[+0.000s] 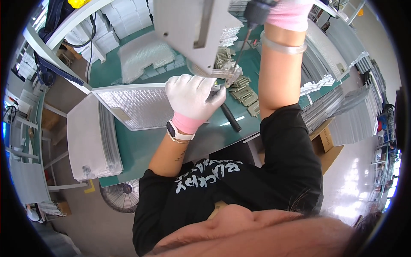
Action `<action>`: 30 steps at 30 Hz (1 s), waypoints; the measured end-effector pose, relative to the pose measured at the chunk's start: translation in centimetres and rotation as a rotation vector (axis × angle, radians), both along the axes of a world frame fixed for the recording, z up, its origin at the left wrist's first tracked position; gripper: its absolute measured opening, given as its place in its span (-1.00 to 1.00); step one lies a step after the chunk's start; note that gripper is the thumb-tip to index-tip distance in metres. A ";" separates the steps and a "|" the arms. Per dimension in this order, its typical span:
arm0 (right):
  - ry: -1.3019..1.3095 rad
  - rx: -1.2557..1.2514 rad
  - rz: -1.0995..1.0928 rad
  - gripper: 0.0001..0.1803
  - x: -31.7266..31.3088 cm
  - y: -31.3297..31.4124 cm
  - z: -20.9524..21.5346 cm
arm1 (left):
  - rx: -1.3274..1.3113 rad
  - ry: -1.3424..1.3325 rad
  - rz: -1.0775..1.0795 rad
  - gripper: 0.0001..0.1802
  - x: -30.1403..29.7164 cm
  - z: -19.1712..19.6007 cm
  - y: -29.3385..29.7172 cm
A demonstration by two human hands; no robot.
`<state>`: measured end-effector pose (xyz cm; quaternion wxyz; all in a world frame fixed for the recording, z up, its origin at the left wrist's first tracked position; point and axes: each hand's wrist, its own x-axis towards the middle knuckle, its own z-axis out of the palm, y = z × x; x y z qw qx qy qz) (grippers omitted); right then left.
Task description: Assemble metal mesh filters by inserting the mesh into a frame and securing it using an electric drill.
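Note:
My left hand, in a white glove with a pink cuff, is closed on the upper right corner of a silver panel with a textured face and a thin frame. Its thumb and fingers come together below the tip of a powered screwdriver, whose long thin bit reaches down to a clear plastic guide. At the top edge my right hand is raised beside the screwdriver; only the pink cuff and part of the glove show, its fingers out of sight. A black-handled tool lies right of the panel.
Olive metal brackets lie in rows on the green table. A grey machine housing hangs overhead. Stacked panels stand at the left, with more panels at the right. Bubble wrap lies at the back.

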<state>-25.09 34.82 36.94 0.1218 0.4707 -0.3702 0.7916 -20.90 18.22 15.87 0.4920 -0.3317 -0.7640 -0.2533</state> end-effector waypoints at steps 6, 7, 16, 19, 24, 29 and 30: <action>-0.175 0.060 0.019 -0.76 0.1 0.6 -2.8 | 0.020 -0.049 -0.111 -0.69 0.0 0.8 0.0; -0.324 -0.048 0.056 -0.71 1.5 -0.1 -2.9 | 0.019 -0.046 -0.102 -0.69 -0.2 0.6 -0.5; -0.192 0.039 -0.378 -0.81 0.2 1.1 -3.7 | -0.014 -0.044 -0.070 -0.64 -0.3 0.5 -0.1; 0.204 0.090 -0.860 -0.83 -2.5 2.3 -2.6 | -0.106 -0.122 0.055 -0.64 0.2 0.7 0.6; -0.225 0.074 -0.501 -0.84 1.8 -1.9 -0.5 | -0.007 -0.014 0.129 -0.75 0.0 0.2 1.0; -0.209 0.137 -0.352 -0.80 1.1 -2.8 -1.4 | 0.020 0.008 0.110 -0.79 -0.2 0.3 1.0; -0.209 0.138 -0.351 -0.80 0.9 -2.9 -1.6 | 0.024 0.004 0.088 -0.79 -0.2 0.3 0.9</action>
